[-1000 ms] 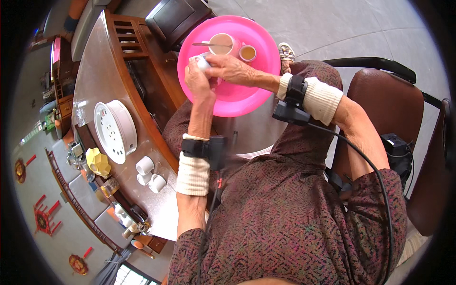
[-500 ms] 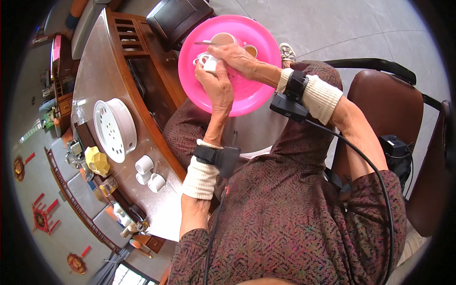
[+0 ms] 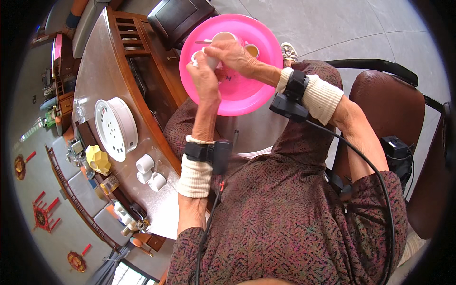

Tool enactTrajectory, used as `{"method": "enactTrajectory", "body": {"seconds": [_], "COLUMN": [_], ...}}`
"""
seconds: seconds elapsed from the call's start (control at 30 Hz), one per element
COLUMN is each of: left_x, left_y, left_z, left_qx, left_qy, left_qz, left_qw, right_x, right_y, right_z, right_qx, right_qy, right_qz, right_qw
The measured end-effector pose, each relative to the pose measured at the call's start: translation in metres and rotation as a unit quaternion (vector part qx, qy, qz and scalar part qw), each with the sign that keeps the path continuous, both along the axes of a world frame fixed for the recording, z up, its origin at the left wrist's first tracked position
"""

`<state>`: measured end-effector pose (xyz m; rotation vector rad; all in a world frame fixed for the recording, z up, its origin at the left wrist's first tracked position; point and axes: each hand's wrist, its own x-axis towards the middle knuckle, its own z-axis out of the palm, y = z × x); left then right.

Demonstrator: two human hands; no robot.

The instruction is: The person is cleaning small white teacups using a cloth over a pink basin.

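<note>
- Left hand (image 3: 204,76): closed around a small white cup (image 3: 212,61), at ten o'clock over the round pink tray (image 3: 251,90).
- Right hand (image 3: 232,56): fingers curled at the cup's upper side (whether they grip it cannot be told).
- Larger mug (image 3: 224,36): twelve o'clock on the tray, partly hidden by the right hand; a small vessel of amber liquid (image 3: 252,50) lies at two o'clock.
- Brown tabletop (image 3: 97,71): three white cups (image 3: 156,182) grouped at eight o'clock of the view.
</note>
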<state>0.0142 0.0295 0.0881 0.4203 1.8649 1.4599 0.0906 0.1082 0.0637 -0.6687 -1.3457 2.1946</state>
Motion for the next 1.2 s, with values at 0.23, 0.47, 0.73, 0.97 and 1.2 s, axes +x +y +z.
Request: {"method": "enactTrajectory", "body": {"seconds": [0.23,0.47,0.73,0.97,1.2], "left_x": [0.024,0.020,-0.021,0.008,0.009], "left_y": [-0.008,-0.013,-0.010,-0.006,-0.020], "left_z": [-0.001,0.009,0.010,0.016,0.003], "left_qx": [0.034,0.077,-0.017,0.027,-0.030], "left_qy": [0.375,0.174,-0.150,0.134,0.537], "left_qz": [-0.099,-0.049,0.024,-0.057,-0.169], "left_qw": [0.921,0.980,0.988,0.989,0.826], "right_x": [0.000,0.015,0.002,0.007,0.003], "right_y": [0.010,0.003,-0.009,0.007,0.008], "right_z": [-0.010,0.006,-0.002,-0.001,0.000], "right_qx": [-0.115,0.000,0.334,-0.023,-0.020], "right_qy": [-0.001,-0.010,0.073,0.064,0.091], "right_qz": [-0.009,0.068,0.028,0.025,-0.045], "right_qw": [0.993,0.998,0.939,0.997,0.995]}}
